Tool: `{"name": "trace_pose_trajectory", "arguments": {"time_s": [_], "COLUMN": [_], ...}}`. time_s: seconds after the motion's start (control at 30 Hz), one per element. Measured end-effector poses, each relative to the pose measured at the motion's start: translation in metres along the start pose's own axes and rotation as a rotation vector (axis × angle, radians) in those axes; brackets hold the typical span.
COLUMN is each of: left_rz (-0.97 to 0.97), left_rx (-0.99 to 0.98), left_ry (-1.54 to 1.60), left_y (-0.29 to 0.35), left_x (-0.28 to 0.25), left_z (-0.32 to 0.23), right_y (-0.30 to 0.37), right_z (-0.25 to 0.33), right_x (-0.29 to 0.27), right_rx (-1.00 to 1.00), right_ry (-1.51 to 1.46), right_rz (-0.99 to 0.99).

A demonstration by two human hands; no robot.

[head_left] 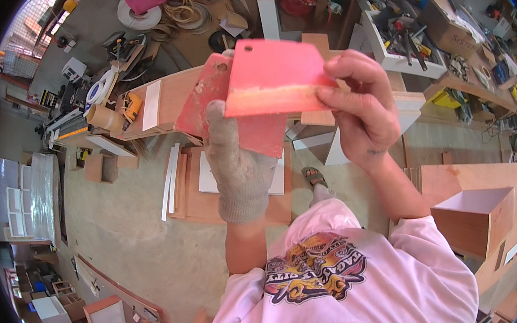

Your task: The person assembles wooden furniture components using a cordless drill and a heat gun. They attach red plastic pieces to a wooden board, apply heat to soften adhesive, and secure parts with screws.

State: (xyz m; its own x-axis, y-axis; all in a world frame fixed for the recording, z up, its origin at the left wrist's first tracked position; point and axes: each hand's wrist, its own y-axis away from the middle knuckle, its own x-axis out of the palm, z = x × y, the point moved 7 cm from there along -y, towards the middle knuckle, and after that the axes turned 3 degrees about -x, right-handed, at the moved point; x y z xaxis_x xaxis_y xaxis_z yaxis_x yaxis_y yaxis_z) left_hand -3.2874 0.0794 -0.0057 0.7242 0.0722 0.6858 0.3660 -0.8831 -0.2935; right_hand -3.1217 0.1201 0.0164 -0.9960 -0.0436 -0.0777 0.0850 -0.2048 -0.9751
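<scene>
My left hand (237, 159), in a grey knit glove, grips a worn red plastic spreader (260, 135) speckled with dried residue, a hole near its upper corner. In front of it is a second, smoother red plastic spreader (276, 70), also with a corner hole and a paler orange band along its lower edge. My bare right hand (367, 103) pinches that one at its right end between thumb and fingers. The two spreaders overlap, and the gloved thumb lies at the front one's lower left corner. Most of the gloved fingers are hidden behind the spreaders.
Beyond my hands runs a wooden workbench (170, 106) with a yellow drill (131, 107) on it. A white drawer of tools (400, 47) stands at the far right. Boards (222, 211) lie on the floor below my hands. An open wooden box (477, 220) sits at right.
</scene>
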Motion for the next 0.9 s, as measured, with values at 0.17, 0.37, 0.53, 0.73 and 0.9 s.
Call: {"name": "trace_pose_trajectory", "arguments": {"time_s": [0.17,0.37,0.53,0.73,0.9], "left_rz": [0.090,0.074,0.066,0.166,0.220], "left_rx": [-0.061,-0.141,-0.114,-0.019,-0.155], "left_ry": [-0.030,0.065,0.040,-0.037,0.014], "left_y": [0.011,0.022,0.031,0.046,0.082], "left_x": [0.021,0.033,0.038,0.063,0.074], "left_z": [0.006,0.018,0.021,0.025,0.039], "right_y": [0.005,0.002,0.003,0.004,0.016], "right_z": [0.004,0.025,0.045,0.056,0.068], "right_x": [-0.032,-0.060,-0.081,-0.103,-0.102], "right_rx": [0.002,-0.119,-0.161,-0.037,0.092], "right_ry": [0.048,0.198,0.141,0.034,-0.262], "right_rz": [-0.064,-0.046,-0.088,-0.149,-0.104]}}
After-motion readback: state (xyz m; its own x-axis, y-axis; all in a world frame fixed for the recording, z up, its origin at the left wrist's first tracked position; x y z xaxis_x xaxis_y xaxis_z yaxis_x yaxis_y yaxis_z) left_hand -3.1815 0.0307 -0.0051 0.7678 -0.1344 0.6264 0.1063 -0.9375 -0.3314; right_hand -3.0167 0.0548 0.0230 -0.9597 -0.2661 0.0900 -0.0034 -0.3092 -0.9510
